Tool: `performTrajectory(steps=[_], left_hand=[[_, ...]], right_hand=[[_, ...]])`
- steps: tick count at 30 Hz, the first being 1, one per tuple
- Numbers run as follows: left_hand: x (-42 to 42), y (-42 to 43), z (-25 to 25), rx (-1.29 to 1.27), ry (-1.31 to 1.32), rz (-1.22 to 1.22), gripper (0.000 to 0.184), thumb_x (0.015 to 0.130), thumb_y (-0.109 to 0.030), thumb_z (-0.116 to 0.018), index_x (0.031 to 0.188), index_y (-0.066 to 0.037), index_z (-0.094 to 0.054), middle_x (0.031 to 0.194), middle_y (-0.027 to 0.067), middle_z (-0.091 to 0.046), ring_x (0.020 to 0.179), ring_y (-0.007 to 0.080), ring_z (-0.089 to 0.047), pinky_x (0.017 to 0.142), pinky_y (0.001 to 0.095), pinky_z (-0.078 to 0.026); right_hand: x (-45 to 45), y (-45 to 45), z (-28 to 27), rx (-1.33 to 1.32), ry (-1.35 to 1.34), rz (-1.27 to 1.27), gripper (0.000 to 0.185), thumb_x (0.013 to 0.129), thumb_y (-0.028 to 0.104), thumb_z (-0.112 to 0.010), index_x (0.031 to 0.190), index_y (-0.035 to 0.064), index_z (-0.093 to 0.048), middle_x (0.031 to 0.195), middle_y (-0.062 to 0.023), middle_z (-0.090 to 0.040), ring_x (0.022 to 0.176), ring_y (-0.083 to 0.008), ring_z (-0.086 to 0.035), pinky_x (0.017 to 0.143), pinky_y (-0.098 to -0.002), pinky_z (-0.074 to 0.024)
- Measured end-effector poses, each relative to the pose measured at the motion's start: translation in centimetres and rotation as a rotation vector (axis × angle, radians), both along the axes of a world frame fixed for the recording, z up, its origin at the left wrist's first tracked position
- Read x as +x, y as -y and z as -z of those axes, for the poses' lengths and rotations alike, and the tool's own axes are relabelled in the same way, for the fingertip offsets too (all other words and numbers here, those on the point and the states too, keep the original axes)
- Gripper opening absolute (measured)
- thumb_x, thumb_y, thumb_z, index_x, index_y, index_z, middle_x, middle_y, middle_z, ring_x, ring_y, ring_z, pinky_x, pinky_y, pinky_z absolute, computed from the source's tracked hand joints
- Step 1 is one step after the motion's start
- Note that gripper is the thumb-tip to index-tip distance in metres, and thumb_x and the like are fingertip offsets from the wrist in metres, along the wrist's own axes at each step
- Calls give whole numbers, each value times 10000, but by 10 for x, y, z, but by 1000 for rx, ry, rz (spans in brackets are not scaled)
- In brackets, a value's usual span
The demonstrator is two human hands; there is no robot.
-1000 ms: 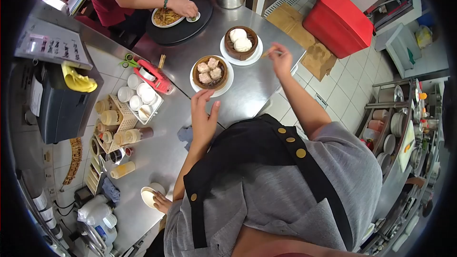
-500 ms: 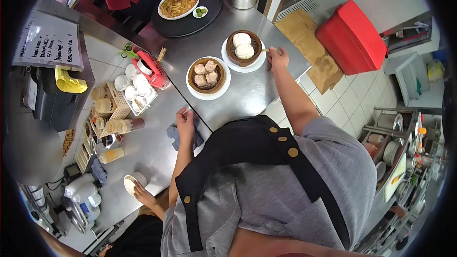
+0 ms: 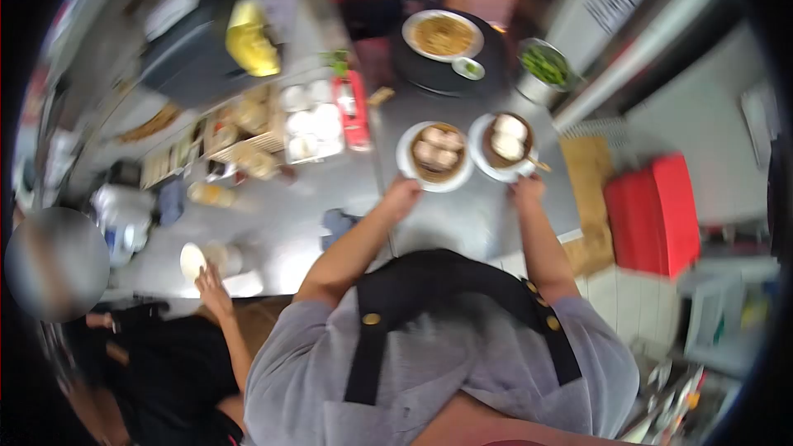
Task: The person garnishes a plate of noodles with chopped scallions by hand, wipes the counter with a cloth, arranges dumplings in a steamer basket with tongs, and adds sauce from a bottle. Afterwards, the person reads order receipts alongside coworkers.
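Note:
Two white plates stand side by side before me, blurred by motion. On the left plate (image 3: 457, 179) sits a round steamer basket (image 3: 429, 175) with several dumplings (image 3: 438, 148). The right plate (image 3: 480, 149) carries another basket (image 3: 498, 154) holding white buns (image 3: 508, 136), with a small wooden stick (image 3: 538, 162) jutting out at its right. My left hand (image 3: 403, 196) is closed at the near left rim of the dumpling plate. At the near rim of the bun plate, my right hand (image 3: 528, 188) is closed too. The fingertips beneath both rims are hidden.
A black round tray (image 3: 425, 74) bears a noodle plate (image 3: 443, 35); a metal pot (image 3: 538, 89) of green fruit stands beside it. Sauce bottles (image 3: 211, 195) and stacked white cups (image 3: 304, 120) line the left. A co-worker's hand (image 3: 215, 291) holds a bowl (image 3: 192, 262). A red bin (image 3: 652, 215) stands right.
My left hand has moved from the counter to the dumpling plate's rim. My right hand has shifted from the stick to the bun plate's near rim. The view has turned.

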State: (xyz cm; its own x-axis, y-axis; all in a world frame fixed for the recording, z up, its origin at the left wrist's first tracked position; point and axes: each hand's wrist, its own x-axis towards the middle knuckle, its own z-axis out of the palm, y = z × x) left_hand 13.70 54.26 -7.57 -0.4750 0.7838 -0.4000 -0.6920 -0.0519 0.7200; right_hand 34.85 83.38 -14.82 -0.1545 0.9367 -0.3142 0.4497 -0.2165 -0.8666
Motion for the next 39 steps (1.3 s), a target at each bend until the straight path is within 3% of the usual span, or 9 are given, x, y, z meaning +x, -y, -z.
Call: performTrajectory(steps=[2, 4, 6, 14, 21, 25, 30, 35, 39], left_hand=[[-12, -10, 1, 53, -29, 23, 526, 746, 11, -550, 1271, 0, -517, 1214, 94, -610, 1166, 201, -553, 1028, 339, -419], [-17, -17, -8, -572, -588, -81, 429, 779, -55, -597, 1200, 6, -534, 1129, 109, -593, 1011, 189, -557, 889, 350, -452], [-28, -5, -23, -955, -1036, -294, 380, 790, -71, -620, 1156, -1, -543, 1079, 112, -582, 943, 182, -547, 829, 348, -453], [-147, 174, -320, 36, -1163, -1528, 289, 935, -236, -610, 1042, -45, -422, 957, 33, -419, 854, 154, -422, 807, 316, -390], [-242, 312, -467, 1032, -549, -1107, 470, 905, -179, -620, 1266, -87, -333, 1186, 128, -497, 1088, 265, -526, 933, 433, -464], [-258, 333, -442, 860, -801, -1081, 539, 876, -16, -612, 1298, -100, -289, 1178, 160, -526, 1044, 269, -562, 891, 415, -503], [-154, 261, -352, 566, -730, -1122, 617, 859, 99, -565, 1322, -93, -205, 1224, 202, -526, 1024, 286, -612, 857, 421, -566], [-52, 210, -222, 184, -408, -811, 557, 866, 51, -591, 1302, -93, -276, 1178, 133, -566, 903, 199, -625, 701, 309, -550], [-5, 225, -141, -148, -392, -749, 560, 870, 27, -603, 1308, -67, -267, 1126, 128, -567, 876, 182, -618, 699, 291, -543]], right_hand=[[-8, -28, 29, -226, -463, 168, 512, 798, -102, -636, 1261, 28, -457, 1140, -202, -599, 945, -352, -646, 730, -487, -588], [-14, -54, 40, -424, -720, 212, 432, 822, -94, -600, 1222, 20, -483, 1104, -182, -617, 850, -313, -674, 647, -422, -599], [-22, -31, -10, -266, -334, 158, 364, 831, 10, -654, 1171, 9, -526, 1071, -144, -625, 834, -259, -671, 619, -398, -568], [1, 39, -99, 573, 291, 197, 410, 803, 67, -675, 1186, 10, -539, 1158, -169, -579, 1018, -318, -570, 908, -422, -451], [-35, 120, -235, 1013, -83, 36, 420, 837, 55, -649, 1239, 24, -528, 1222, -138, -556, 1114, -292, -506, 972, -394, -376], [-71, 191, -248, 868, -560, -427, 315, 846, -40, -583, 1155, 11, -555, 1103, -121, -581, 1042, -212, -553, 894, -333, -441], [-107, 299, -191, 285, -151, -1889, 267, 800, 99, -690, 1063, 60, -666, 1035, -138, -593, 940, -290, -594, 825, -360, -496], [-160, 351, -81, 549, -220, -1715, 445, 801, 207, -736, 1191, 41, -602, 1214, -206, -558, 1128, -362, -535, 957, -422, -442], [-188, 366, -97, -45, -511, -1217, 328, 885, 180, -678, 1167, 32, -602, 1233, -126, -572, 1117, -242, -546, 973, -367, -432]])
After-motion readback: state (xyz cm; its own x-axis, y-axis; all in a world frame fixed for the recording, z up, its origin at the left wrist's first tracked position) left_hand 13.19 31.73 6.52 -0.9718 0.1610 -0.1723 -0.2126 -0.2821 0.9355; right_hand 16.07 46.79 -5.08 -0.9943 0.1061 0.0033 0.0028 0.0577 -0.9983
